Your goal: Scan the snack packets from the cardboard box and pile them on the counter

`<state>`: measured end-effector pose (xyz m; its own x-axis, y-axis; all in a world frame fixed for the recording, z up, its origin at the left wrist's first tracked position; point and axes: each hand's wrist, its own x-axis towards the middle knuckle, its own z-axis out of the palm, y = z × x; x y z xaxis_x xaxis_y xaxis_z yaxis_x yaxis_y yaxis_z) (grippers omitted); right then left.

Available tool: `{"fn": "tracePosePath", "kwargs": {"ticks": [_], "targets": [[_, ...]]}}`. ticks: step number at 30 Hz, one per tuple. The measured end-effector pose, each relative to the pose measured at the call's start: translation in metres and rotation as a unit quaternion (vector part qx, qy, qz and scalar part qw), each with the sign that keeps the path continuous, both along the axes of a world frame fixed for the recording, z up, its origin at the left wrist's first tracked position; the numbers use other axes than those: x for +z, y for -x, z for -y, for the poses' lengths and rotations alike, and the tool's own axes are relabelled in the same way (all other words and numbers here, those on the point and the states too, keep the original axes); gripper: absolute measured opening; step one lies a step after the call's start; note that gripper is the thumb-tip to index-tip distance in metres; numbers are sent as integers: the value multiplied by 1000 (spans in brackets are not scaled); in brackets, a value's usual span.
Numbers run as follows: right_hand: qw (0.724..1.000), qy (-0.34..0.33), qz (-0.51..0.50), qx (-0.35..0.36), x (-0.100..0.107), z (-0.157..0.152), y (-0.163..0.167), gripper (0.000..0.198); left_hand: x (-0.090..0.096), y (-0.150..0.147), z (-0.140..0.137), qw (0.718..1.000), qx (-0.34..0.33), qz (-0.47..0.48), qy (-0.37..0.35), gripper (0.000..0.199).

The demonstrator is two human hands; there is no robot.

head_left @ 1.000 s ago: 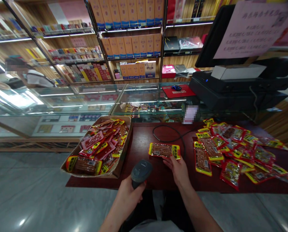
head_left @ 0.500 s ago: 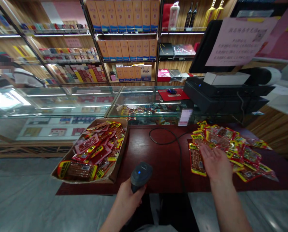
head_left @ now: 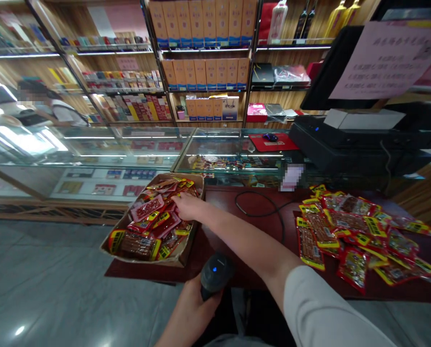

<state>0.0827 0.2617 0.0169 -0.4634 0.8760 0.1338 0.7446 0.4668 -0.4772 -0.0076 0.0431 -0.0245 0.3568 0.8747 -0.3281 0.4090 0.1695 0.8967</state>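
My left hand (head_left: 197, 303) is wrapped around the handle of a dark barcode scanner (head_left: 217, 274), held upright over the table's front edge with a small blue light showing. Across my body to the left reaches my right hand (head_left: 188, 206), at the right part of an open cardboard box (head_left: 181, 258). Its fingers are bent and close on a red-and-yellow snack packet (head_left: 175, 197); the fingertips are partly lost among the packets. Similar packets of brown sticks fill the box. On the right, a loose heap of snack packets (head_left: 348, 221) lies on the table.
The dark red table (head_left: 251, 229) carries a looping black cable (head_left: 258, 212). Behind it stands a glass display counter (head_left: 215, 140) with a mouse (head_left: 270, 137) on a red mat. A monitor (head_left: 331, 67) and black till (head_left: 356, 144) are at right. A person (head_left: 63, 111) is at far left.
My right hand has left the packet heap on the right, where it was open, and crossed over to the box. One more packet lies at the heap's front. The view has shifted right.
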Motion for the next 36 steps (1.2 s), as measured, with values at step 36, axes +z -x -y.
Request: {"fn": "tracePosePath", "kwargs": {"ticks": [36], "targets": [[944,24,-284,-168,-24,21,-50,27,21,3,6,999,6,13,-34,15]]}}
